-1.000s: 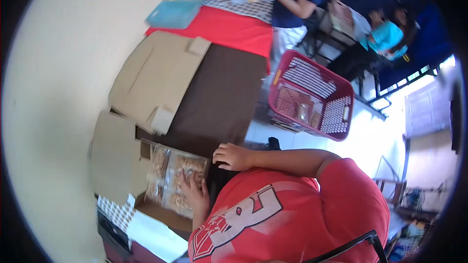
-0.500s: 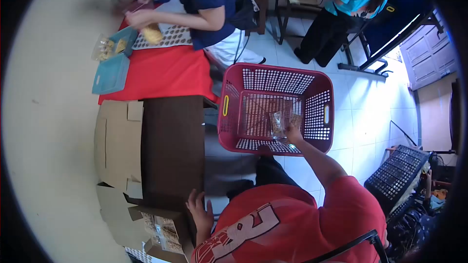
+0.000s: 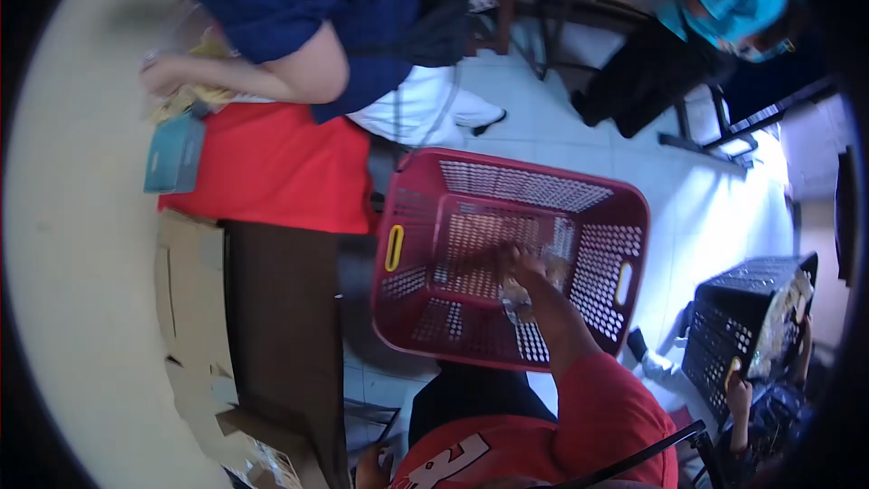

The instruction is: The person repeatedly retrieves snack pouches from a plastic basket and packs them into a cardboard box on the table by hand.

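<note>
Reaching into the basket [image 3: 489, 341], we had our right hand [image 3: 525, 264] down among the clear packs [image 3: 514, 295], which lay near its bottom, towards the side away from the yellow grip [image 3: 395, 248]. The fingers of that hand were bent and close to the packs, but blur hid their tips, and we cannot tell whether they had closed on one. We judged this to be the reach-and-grasp stage; lifting a pack from there would call for a sure pinch on its film and a raise clear of the rim.

Our left hand [image 3: 372, 468] was low in the view, near the open carton [image 3: 300, 455], partly cut off by the edge; how wide its fingers stood, and whether they held anything, we cannot tell. Clear packs showed blurrily inside the carton.

Between carton and red cloth [image 3: 272, 172] ran the dark worktop [image 3: 281, 308], with cardboard [image 3: 192, 299] along the wall side. A teal tray [image 3: 172, 158] sat at the cloth's edge, beside a co-worker in a navy top [image 3: 272, 0]. Across the floor [image 3: 665, 217], another person's hand [image 3: 739, 396] was at a tilted black crate [image 3: 724, 330].
</note>
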`<state>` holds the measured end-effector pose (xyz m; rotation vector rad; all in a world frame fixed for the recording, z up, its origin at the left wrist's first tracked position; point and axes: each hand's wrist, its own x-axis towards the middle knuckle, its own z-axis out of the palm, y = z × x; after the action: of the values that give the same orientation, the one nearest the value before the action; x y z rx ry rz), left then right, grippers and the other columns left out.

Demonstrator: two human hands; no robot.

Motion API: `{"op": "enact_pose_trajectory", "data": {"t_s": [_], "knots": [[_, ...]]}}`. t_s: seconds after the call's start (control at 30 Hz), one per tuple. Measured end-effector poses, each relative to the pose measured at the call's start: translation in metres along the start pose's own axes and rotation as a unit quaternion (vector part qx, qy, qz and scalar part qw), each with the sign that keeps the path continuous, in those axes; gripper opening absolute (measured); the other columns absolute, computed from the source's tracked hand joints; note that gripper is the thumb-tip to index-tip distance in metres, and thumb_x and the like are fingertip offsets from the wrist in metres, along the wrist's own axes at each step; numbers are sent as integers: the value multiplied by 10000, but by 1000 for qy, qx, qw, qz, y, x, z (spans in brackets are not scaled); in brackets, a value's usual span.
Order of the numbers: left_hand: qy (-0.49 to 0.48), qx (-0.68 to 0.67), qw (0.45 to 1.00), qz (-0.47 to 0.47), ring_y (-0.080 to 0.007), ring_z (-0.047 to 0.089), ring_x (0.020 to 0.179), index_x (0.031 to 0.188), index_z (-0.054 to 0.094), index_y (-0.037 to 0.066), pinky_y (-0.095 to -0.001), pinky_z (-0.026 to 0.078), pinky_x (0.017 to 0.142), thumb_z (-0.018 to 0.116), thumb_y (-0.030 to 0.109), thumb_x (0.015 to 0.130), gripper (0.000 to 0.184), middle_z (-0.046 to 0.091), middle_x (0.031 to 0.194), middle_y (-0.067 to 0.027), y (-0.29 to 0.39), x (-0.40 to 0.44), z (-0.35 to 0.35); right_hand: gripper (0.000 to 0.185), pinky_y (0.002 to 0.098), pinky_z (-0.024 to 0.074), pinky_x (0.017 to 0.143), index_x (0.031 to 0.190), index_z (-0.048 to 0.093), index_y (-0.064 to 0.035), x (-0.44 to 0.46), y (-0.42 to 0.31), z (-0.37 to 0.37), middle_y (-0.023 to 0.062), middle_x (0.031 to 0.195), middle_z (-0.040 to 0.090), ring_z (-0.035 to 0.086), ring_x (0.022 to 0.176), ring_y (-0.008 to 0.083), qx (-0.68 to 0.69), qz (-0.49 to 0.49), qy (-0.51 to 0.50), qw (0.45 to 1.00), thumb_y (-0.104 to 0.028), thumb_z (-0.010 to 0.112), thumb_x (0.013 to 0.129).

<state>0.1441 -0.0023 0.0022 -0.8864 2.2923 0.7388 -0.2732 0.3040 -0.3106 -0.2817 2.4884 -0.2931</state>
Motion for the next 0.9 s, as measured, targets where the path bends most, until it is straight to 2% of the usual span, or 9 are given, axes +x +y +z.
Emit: {"op": "enact_pose_trajectory", "data": {"t_s": [0.07, 0.2, 0.23, 0.33, 0.47, 0.5, 0.63, 0.83, 0.9], "knots": [[0, -5, 998, -57, -353, 583, 1020, 1115, 567, 29, -432, 444, 879, 616, 187, 828, 331, 609, 1101, -178, -17, -29, 4, 569, 542, 410, 966, 1366, 411, -178, 5, -14, -10, 128, 1409, 403, 470, 1226, 326, 46, 120, -150, 980, -303, 562, 832], [-7, -37, 989, -146, -351, 604, 988, 1123, 566, 25, -416, 470, 841, 619, 201, 830, 346, 619, 1089, -185, -24, -91, 9, 399, 503, 356, 998, 1191, 596, -166, -42, -20, -56, 127, 1232, 581, 572, 1119, 308, -5, 41, -167, 985, -390, 459, 891], [-2, -48, 987, -154, -351, 609, 980, 1125, 566, 24, -412, 476, 832, 619, 204, 830, 350, 621, 1086, -187, -30, -93, 13, 411, 494, 434, 912, 1157, 617, -131, -16, 10, 11, 144, 1112, 640, 608, 1047, 287, -74, 27, -128, 989, -416, 486, 892], [42, -113, 975, -186, -350, 620, 964, 1128, 565, 22, -404, 489, 813, 620, 211, 831, 357, 626, 1080, -190, -32, -91, 28, 470, 464, 442, 881, 1205, 541, -140, -61, -17, -71, 166, 1097, 634, 602, 1034, 328, -42, -18, -60, 997, -470, 454, 882], [163, -189, 960, -123, -353, 605, 979, 1183, 544, 17, -404, 486, 843, 576, 256, 889, 381, 602, 1144, -179, -34, -85, 34, 427, 473, 487, 809, 1170, 540, -141, -85, -49, -166, 183, 1071, 629, 617, 942, 363, -40, -52, -3, 998, -373, 617, 820], [152, -262, 948, -96, -328, 607, 995, 1201, 538, 27, -394, 483, 855, 573, 288, 897, 402, 605, 1149, -169, -30, -82, 34, 434, 432, 498, 803, 1158, 531, -80, -59, -21, -166, 174, 1041, 635, 636, 902, 320, -3, -210, 57, 976, -310, 649, 810], [128, -417, 898, -64, -243, 595, 1043, 1259, 496, 53, -339, 465, 898, 559, 310, 924, 427, 599, 1178, -121, -26, -84, 31, 345, 289, 486, 700, 1081, 516, -26, -50, -63, -272, 82, 936, 610, 585, 813, 153, 239, -182, -189, 935, -232, 641, 835], [157, -570, 799, 112, -231, 457, 1225, 1384, 331, 99, -353, 380, 996, 558, 324, 927, 558, 446, 1355, -125, -31, -122, -22, 240, 258, 469, 709, 1094, 506, -45, -202, -292, -214, 35, 1007, 582, 559, 859, 124, 391, -393, -249, 794, -137, 591, 890], [265, -595, 733, 192, -252, 387, 1281, 1435, 192, 86, -359, 362, 1012, 519, 318, 946, 632, 303, 1448, -132, -38, -134, -30, 211, 281, 479, 687, 1078, 484, -87, -301, -373, -148, 24, 950, 574, 558, 848, 128, 580, -312, -237, 714, -86, 571, 886]]}}
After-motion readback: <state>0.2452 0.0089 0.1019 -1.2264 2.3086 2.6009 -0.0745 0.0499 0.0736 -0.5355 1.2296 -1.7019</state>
